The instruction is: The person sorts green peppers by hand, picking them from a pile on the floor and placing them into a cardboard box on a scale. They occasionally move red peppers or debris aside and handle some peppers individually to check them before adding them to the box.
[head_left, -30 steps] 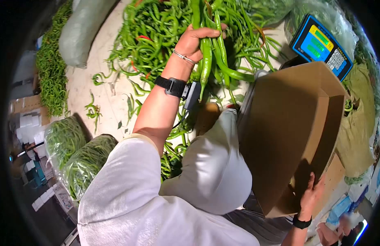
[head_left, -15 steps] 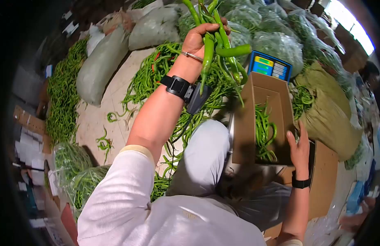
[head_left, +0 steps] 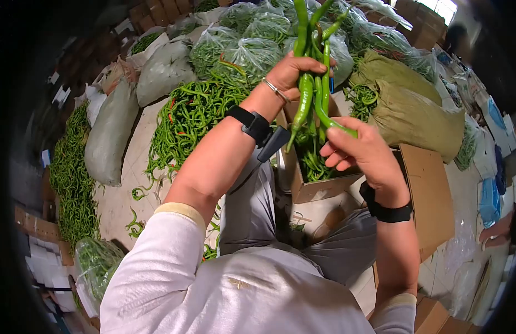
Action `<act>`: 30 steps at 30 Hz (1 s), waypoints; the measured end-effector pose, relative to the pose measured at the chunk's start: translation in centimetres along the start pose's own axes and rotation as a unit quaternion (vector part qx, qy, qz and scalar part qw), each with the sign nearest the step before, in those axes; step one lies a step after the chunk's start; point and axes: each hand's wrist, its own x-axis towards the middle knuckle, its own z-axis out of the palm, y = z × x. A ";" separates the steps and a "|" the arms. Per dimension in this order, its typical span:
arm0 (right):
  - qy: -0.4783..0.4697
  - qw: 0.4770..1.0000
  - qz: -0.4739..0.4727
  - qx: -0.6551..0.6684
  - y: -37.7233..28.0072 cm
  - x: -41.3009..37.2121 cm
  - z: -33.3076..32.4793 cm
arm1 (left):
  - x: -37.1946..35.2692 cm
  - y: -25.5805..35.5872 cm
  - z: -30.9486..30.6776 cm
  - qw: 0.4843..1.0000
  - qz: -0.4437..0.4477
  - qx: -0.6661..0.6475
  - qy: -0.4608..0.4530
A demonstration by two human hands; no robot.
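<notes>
Peppers (head_left: 305,96), cut off by the top edge, sit clenched in the left hand (head_left: 294,71); the right hand (head_left: 368,149) pinches one, partly hiding the box (head_left: 325,189).

Beneath my left hand (head_left: 302,72) and right hand (head_left: 365,149), peppers (head_left: 315,167) lie in a box (head_left: 325,191); a pepper heap (head_left: 188,119) lies left, sacks (head_left: 416,119) ahead-right.

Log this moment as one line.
left hand: holding green peppers | right hand: fingers at the end of one | cardboard box: below hands, more peppers inside
</notes>
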 end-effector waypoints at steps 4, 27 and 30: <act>0.022 0.999 -0.025 0.003 3.4 0.6 -1.0 | 0.4 -2.8 0.7 0.999 0.002 0.006 0.043; 0.174 0.878 -0.281 0.346 8.2 0.3 -10.5 | -2.2 -11.0 -8.5 0.966 -0.193 -0.093 0.147; 0.199 0.837 -0.292 0.417 7.5 -0.3 -11.8 | -2.0 -11.1 -8.2 0.961 -0.185 -0.090 0.182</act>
